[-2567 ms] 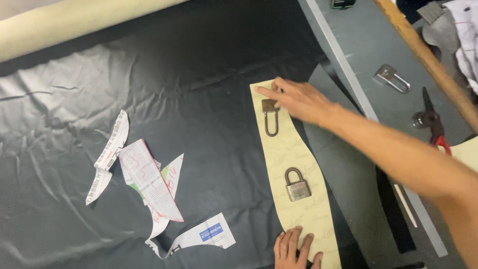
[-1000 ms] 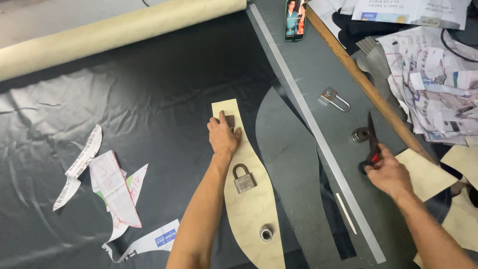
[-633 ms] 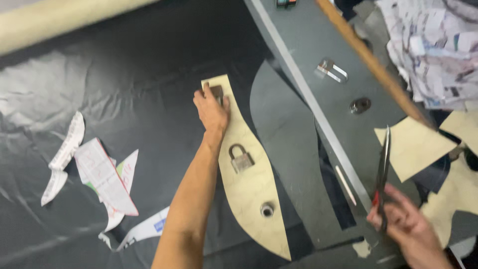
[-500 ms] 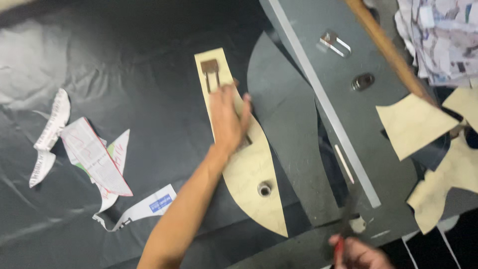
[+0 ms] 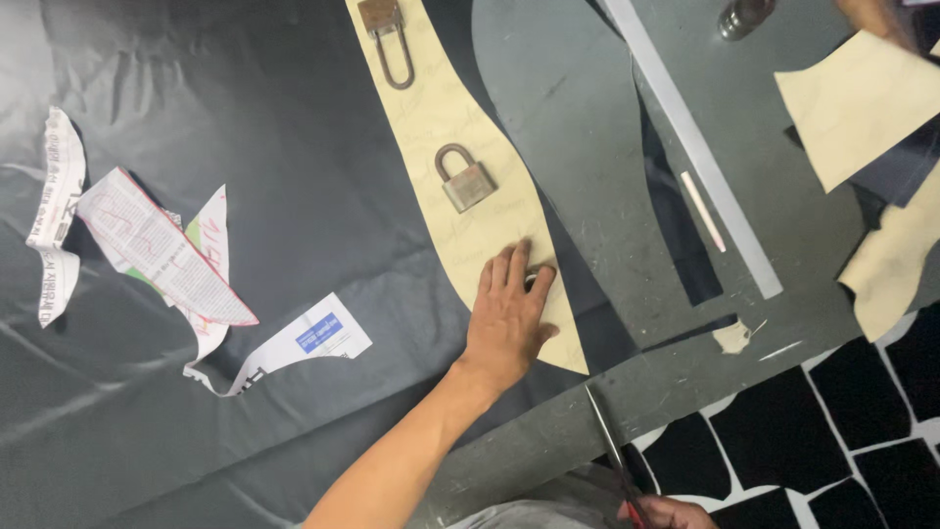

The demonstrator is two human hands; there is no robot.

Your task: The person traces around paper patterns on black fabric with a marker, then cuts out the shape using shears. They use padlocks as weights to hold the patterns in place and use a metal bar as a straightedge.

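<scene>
Left hand [image 5: 507, 318] pressed flat, fingers spread, on the lower end of a long tan paper pattern [image 5: 460, 137] laid over black fabric [image 5: 245, 147] on the table, fingertips half covering a small round weight [image 5: 534, 279] of which only the edge shows. Pattern running from 12 o'clock down to about 5 o'clock of frame centre, pinned by two padlocks: a square brass padlock [image 5: 464, 178] lying at mid-length, just beyond the fingertips at 12 o'clock of the hand, and a long-shackle padlock [image 5: 386, 34] at the top edge.

Right hand [image 5: 676, 512] only partly in view at the bottom edge, at 5 o'clock, closed on the red handle of a pair of scissors [image 5: 612, 453], blades pointing up toward the pattern's lower tip but clear of it.

Curved grey cut piece [image 5: 587, 127] just beside the pattern at 3 o'clock. Beyond it a pale straight ruler [image 5: 700, 157] slanting across the grey table [image 5: 774, 206], with a white chalk stick [image 5: 703, 211] alongside. More tan pattern pieces [image 5: 862, 108] at 2 o'clock. Newspaper scraps [image 5: 162, 260] scattered on the fabric at 9 o'clock, well apart from the hand.
</scene>
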